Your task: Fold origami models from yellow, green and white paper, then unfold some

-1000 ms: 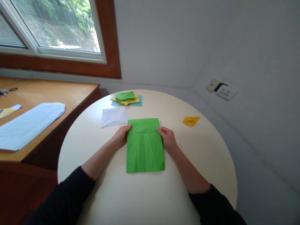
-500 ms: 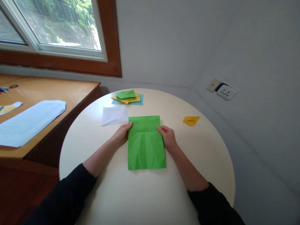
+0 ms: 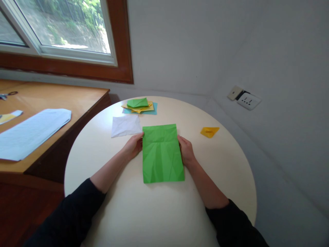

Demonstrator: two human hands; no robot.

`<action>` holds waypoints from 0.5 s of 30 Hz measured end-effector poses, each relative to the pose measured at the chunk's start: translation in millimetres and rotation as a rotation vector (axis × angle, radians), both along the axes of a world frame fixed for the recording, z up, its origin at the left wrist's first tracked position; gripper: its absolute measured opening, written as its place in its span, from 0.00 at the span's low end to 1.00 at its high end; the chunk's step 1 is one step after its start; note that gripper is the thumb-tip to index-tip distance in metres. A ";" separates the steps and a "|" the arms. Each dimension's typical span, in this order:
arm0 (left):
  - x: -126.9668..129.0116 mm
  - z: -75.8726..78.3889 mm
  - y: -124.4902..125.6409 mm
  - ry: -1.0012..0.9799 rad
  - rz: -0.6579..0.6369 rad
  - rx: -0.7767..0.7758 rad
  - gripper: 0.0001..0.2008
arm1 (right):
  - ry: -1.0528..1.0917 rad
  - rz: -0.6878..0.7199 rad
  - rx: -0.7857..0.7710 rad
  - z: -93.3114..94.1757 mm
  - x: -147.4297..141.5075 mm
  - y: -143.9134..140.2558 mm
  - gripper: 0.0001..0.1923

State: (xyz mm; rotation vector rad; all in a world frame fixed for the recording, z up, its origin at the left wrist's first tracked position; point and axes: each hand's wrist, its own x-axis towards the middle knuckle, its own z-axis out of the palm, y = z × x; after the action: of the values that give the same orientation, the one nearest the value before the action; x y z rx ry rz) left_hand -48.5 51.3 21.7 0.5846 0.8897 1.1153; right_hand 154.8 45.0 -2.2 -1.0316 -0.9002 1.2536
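Head view. Green paper sheet (image 3: 163, 154) is at the middle of the round white desk (image 3: 159, 216), directly in front of the person. One crease runs across its upper part; further creases fan down from there, with slanting ones toward the lower corners. Whether its lower edge rests on the desk: cannot tell.

Left hand (image 3: 134, 146) holds the left edge of the sheet, thumb at the upper side, fingers partly hidden. Right hand (image 3: 186, 150) holds the opposite edge at about the same height, thumb at the edge, fingertips partly behind the paper. Both hands curled, grip narrow. Dark sleeves (image 3: 79, 206) cover the upper forearms.

White folded paper (image 3: 125, 126) lies flat just beyond the left hand; its near corner meets the green sheet in view, contact cannot be told. Farther back, a small pile near the far rim: green folded paper (image 3: 137, 102) on top, yellow folded paper (image 3: 150, 107) beneath, light-blue paper (image 3: 155, 108) at the bottom. Orange-yellow folded paper (image 3: 209, 132) lies alone near the right rim, well apart from the right hand.

At left, wooden desk (image 3: 77, 92) carries printed sheets (image 3: 36, 133) and scissors (image 3: 9, 94), partly cut off by the view's edge. Wall socket (image 3: 248, 101) at right.
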 end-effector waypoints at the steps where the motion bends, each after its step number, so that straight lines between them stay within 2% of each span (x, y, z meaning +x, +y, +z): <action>1: -0.2 0.2 0.1 -0.001 0.002 -0.002 0.11 | 0.023 -0.002 -0.006 0.0 -0.8 0.5 0.16; 6: -0.7 0.6 0.6 -0.007 -0.003 -0.014 0.12 | 0.085 0.007 -0.005 -0.5 -3.9 3.4 0.17; 15: -0.9 1.3 0.7 0.000 -0.014 -0.020 0.13 | 0.106 -0.001 0.018 -3.7 -2.7 6.1 0.15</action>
State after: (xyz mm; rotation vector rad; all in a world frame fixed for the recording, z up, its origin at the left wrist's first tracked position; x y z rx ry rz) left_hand -49.4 52.0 23.0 0.5734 0.8945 1.0925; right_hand 152.1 51.1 -5.9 -0.9419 -0.8280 1.2848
